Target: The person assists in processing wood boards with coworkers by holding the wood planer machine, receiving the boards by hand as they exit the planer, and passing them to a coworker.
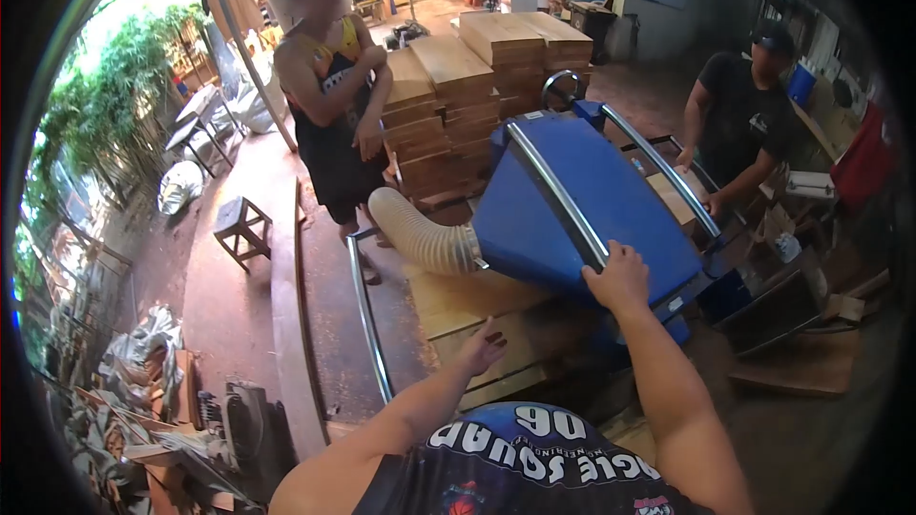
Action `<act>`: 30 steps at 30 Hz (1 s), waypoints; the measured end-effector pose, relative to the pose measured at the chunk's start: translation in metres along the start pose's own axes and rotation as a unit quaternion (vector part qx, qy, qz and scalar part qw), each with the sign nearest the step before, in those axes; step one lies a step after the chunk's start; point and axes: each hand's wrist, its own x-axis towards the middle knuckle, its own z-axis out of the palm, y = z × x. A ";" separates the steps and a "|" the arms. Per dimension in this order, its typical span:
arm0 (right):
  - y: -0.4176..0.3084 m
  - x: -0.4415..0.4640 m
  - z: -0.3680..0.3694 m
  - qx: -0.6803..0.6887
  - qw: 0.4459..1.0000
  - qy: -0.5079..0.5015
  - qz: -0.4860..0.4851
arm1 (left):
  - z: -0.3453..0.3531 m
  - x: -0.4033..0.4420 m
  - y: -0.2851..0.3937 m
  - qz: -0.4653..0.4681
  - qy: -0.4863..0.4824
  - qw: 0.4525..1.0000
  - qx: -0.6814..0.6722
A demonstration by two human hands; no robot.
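Note:
My right hand (620, 278) rests on the near edge of a large blue machine (582, 195) that looks like a thickness planer, by the end of its chrome roller (558, 191). Its fingers are apart and lie on the housing and the roller's end. My left hand (482, 348) is held over a wide wooden board (477, 300) on the machine's near-left side; its fingers are spread and nothing is in them. From the machine's left side a ribbed beige hose (420, 234) bends upward.
Stacked boards (429, 105) stand behind the machine. One person (334, 105) with folded arms stands left; another person (744, 114) at right handles a wooden piece (676, 196). A chrome rail (370, 324), a stool (243, 229) and scrap (157, 420) lie to my left.

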 end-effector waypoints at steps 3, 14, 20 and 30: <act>0.004 -0.001 0.003 0.020 0.999 0.021 -0.030 | 0.017 0.002 -0.002 0.019 -0.008 0.998 -0.054; 0.011 0.000 0.010 0.069 0.994 0.052 -0.067 | 0.037 0.060 -0.010 0.103 -0.010 0.974 -0.202; 0.008 -0.002 0.005 0.073 0.995 0.017 -0.060 | 0.046 0.041 0.005 0.149 0.014 0.950 -0.273; 0.012 -0.003 0.001 0.083 0.993 0.034 -0.072 | 0.009 0.034 0.013 0.154 -0.061 0.944 -0.286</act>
